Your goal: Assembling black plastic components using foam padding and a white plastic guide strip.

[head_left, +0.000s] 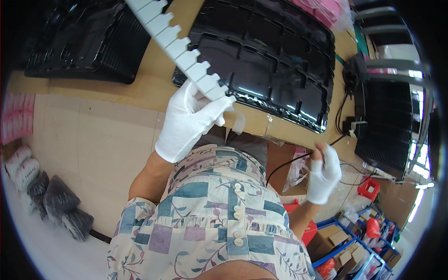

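My left hand (189, 119), in a white glove, is closed round the near end of a long white strip (175, 49). Square notched tabs run along one side of the strip, which slants away to the upper left over the table. A curl of pale translucent film (238, 122) hangs just below the fingers. My right hand (324, 172), gloved with bare fingertips, is raised off the table's near edge at the right. Its fingers are curled together, and whatever they may hold is too small to tell. A black compartment tray (266, 58) lies beyond both hands.
A stack of black trays (93, 46) stands at the far left of the brown table (84, 89). Pink bagged items (322, 11) sit at the back. A black cable (285, 163) runs past my right hand. Blue-framed racks with boxes (336, 240) stand low at the right.
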Available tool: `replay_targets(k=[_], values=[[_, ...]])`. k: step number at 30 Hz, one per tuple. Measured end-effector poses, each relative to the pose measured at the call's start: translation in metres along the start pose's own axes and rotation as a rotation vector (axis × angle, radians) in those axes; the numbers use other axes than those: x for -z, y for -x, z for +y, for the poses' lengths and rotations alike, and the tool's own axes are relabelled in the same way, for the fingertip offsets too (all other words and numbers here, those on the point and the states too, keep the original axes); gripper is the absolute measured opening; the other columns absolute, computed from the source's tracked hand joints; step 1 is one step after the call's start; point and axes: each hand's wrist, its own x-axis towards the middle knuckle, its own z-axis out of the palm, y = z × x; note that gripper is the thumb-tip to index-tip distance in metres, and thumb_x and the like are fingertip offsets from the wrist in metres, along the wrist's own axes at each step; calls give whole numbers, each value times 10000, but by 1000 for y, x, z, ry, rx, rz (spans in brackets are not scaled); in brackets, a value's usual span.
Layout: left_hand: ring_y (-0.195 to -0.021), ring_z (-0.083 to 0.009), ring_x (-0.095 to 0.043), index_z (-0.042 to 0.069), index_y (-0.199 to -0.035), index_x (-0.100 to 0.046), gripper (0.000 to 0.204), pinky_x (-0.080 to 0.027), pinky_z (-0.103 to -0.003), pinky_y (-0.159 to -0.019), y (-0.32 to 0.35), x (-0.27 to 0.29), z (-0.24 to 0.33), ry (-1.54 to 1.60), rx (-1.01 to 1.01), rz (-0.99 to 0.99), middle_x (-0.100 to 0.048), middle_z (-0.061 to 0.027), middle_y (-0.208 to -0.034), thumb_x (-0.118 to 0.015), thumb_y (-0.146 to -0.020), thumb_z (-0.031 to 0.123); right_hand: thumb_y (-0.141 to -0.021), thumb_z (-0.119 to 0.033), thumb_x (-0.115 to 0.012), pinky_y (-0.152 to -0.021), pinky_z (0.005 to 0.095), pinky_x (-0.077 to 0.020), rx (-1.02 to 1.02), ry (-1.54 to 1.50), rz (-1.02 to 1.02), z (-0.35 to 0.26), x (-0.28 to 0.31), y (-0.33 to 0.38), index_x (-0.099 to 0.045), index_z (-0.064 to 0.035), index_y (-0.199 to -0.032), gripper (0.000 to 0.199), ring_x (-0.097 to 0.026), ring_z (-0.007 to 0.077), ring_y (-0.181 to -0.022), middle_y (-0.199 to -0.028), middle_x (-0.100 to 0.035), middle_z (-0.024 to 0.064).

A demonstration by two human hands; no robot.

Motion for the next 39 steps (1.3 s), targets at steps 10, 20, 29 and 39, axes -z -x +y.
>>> replay_targets(k=[10, 20, 29, 39], values=[[-690, -131, -665, -10, -1093, -625, 172, -529, -225, -548, 5, 6, -3, 86, 103, -199, -676, -86, -893, -628, -971, 111, -815, -78, -753, -602, 255, -504, 223, -740, -421, -91, -86, -63, -694, -18, -929, 142, -631, 102, -654, -797, -695, 57], [-640, -107, -640, -15, -1052, -653, 170, -456, -209, -494, 3, -17, -20, -114, -153, -19, -685, -86, -847, -620, -974, 132, -719, -67, -757, -578, 351, -472, 707, -248, 160, -89, -90, -62, -685, -97, -865, 166, -565, 246, -676, -797, -597, 36], [-622, -104, -561, 33, -944, -603, 179, -387, -228, -510, 10, -35, -4, 402, 152, 68, -623, -59, -809, -543, -1005, 190, -711, -90, -750, -540, 323, -432, 1086, -161, 163, -89, -79, -78, -683, -119, -859, 165, -565, 192, -667, -826, -606, 1], [-916, -161, -584, -4, -996, -617, 179, -476, -311, -813, -23, -11, -4, 516, -39, -113, -598, -81, -1056, -481, -1008, 112, -775, -141, -688, -516, 335, -445, 1001, -133, -249, -121, -79, -122, -629, -58, -856, 130, -565, 223, -576, -673, -565, 54]])
